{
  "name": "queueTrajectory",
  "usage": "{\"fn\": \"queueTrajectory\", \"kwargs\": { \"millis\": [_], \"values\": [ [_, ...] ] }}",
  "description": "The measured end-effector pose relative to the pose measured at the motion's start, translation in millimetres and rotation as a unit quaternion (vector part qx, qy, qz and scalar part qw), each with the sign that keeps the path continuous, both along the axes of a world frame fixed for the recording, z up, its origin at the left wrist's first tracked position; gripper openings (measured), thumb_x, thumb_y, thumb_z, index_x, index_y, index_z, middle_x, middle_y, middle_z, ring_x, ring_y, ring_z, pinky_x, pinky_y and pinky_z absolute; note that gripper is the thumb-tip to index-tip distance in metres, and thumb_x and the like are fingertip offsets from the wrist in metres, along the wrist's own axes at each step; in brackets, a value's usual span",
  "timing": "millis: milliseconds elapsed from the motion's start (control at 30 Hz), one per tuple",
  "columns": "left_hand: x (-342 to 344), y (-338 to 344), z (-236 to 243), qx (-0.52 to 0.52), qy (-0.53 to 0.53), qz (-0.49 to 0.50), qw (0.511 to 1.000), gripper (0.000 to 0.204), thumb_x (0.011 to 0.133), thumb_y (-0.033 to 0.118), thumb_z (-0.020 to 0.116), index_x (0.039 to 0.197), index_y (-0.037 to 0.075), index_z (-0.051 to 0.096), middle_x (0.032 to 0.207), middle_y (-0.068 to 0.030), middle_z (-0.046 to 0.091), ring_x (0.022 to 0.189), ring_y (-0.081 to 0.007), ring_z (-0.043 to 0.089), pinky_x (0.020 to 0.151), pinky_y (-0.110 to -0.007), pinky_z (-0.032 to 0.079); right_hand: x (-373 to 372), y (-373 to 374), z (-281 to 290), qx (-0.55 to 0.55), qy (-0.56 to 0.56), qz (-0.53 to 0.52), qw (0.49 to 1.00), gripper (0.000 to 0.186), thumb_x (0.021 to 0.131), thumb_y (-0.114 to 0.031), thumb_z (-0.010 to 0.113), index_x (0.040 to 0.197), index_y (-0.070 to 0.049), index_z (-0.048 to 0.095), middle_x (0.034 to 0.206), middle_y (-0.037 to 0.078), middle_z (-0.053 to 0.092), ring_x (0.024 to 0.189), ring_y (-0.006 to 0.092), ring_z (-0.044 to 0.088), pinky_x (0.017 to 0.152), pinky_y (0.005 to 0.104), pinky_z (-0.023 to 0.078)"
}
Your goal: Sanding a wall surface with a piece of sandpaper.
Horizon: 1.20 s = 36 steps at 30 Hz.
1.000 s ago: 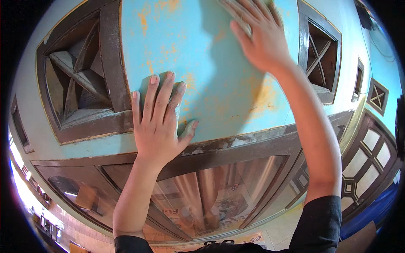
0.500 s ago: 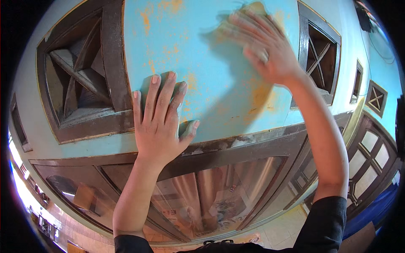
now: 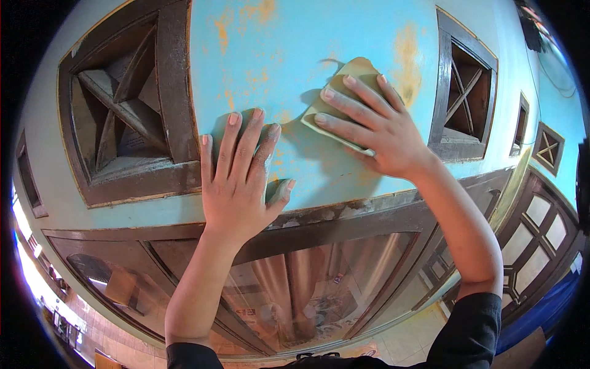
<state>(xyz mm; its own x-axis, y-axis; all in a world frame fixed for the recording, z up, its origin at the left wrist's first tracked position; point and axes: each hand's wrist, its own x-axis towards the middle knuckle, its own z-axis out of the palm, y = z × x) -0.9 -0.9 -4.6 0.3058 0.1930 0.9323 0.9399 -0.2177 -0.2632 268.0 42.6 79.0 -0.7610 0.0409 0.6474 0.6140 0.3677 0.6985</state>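
Observation:
My right hand (image 3: 393, 135) presses a folded tan sheet of sandpaper (image 3: 356, 69) against the turquoise wall (image 3: 344, 31). Its fingers lie spread over the sheet, and the thumb is mostly hidden beneath it. Lower and to the left, my left hand (image 3: 235, 190) rests flat on the same wall with its fingers apart and nothing in it. Greyish dust coats its index finger. Orange worn patches (image 3: 405, 61) show through the paint, beside the sheet and above my left hand.
Dark wooden vents with crossed slats flank the wall panel, one at the left (image 3: 123, 111) and one at the right (image 3: 464, 92). Below runs a brown frame (image 3: 319, 227) over a glass window (image 3: 319, 295). A panelled door (image 3: 534, 234) stands at the far right.
My right hand has slid down the wall with the sandpaper, from a blurred stroke higher up. The view has shifted slightly; my left hand stays against the wall.

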Motion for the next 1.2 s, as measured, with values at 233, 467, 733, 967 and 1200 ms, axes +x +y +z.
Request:
{"fn": "queueTrajectory", "kwargs": {
  "millis": [233,467,733,967,1200],
  "values": [
    [3,1,3,0.010,0.022,0.003,1.000,0.069,0.083,0.041,0.066,0.142,0.010,0.050,0.156,-0.0093,0.038,0.148,-0.0340,0.028,0.119,-0.058,0.016,28,8,89,0.057,0.130,0.027,0.990,0.051,0.101,-0.037,0.044,0.151,-0.026,0.041,0.159,0.003,0.034,0.150,0.0281,0.023,0.123,0.0510,0.014],
    [1,2,2,0.015,0.026,-0.002,1.000,0.069,0.083,0.040,0.067,0.142,0.010,0.050,0.156,-0.0103,0.039,0.147,-0.0351,0.030,0.119,-0.058,0.016,-15,17,63,0.131,0.148,0.036,0.980,0.049,0.102,-0.040,0.045,0.150,-0.031,0.045,0.160,0.002,0.035,0.149,0.0294,0.027,0.121,0.0521,0.019],
    [1,-2,1,0.012,0.007,-0.016,1.000,0.073,0.080,0.040,0.071,0.143,0.011,0.050,0.156,-0.0113,0.039,0.147,-0.0344,0.031,0.118,-0.058,0.018,-31,18,61,0.090,0.097,0.092,0.987,0.049,0.099,-0.038,0.051,0.148,-0.033,0.045,0.156,0.001,0.040,0.145,0.0277,0.034,0.119,0.0539,0.022],
    [4,4,1,0.026,0.002,-0.001,1.000,0.070,0.078,0.045,0.071,0.139,0.013,0.056,0.155,-0.0087,0.041,0.146,-0.0320,0.033,0.118,-0.058,0.018,-28,2,120,0.035,0.265,0.033,0.963,0.050,0.106,-0.036,0.036,0.153,-0.017,0.038,0.161,0.008,0.030,0.152,0.0282,0.019,0.124,0.0446,0.013],
    [2,0,2,0.011,-0.005,0.008,1.000,0.069,0.079,0.043,0.068,0.139,0.012,0.056,0.155,-0.0071,0.042,0.146,-0.0317,0.033,0.119,-0.056,0.017,-24,-3,-43,-0.009,0.095,0.008,0.995,0.076,0.079,-0.035,0.069,0.150,-0.041,0.040,0.160,-0.005,0.035,0.146,0.0232,0.035,0.118,0.0585,0.020]
  ]
}}
